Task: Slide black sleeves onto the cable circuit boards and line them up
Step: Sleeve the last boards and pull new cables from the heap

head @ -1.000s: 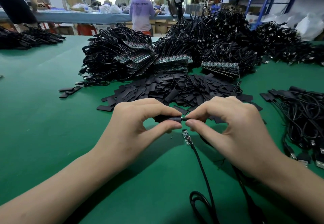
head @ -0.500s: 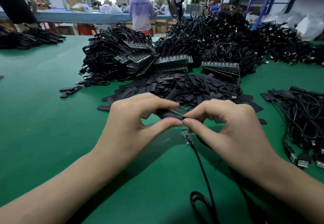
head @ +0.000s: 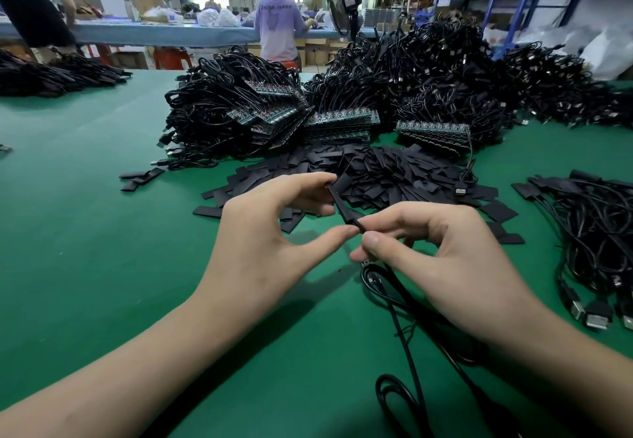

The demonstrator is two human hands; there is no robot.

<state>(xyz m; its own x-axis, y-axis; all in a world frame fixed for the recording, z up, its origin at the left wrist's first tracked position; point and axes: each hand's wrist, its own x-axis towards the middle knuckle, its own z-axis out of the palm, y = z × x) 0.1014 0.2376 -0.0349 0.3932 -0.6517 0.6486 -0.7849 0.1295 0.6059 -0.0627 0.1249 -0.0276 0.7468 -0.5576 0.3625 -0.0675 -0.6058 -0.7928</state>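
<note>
Mid-sleeving: left hand (head: 267,232) pinches the black sleeve (head: 344,206), right hand (head: 455,252) pinches the cable (head: 402,338) end, which likely needs pushing deeper.

A flat black sleeve (head: 343,202) hangs tilted above the tabletop, its upper end pinched by the left hand (head: 274,232) and its lower end by the right hand (head: 445,256). A thin black cable (head: 400,321) trails from under the right hand and loops. Loose sleeves (head: 376,173) lie heaped behind, in front of stacked circuit boards (head: 339,122).
</note>
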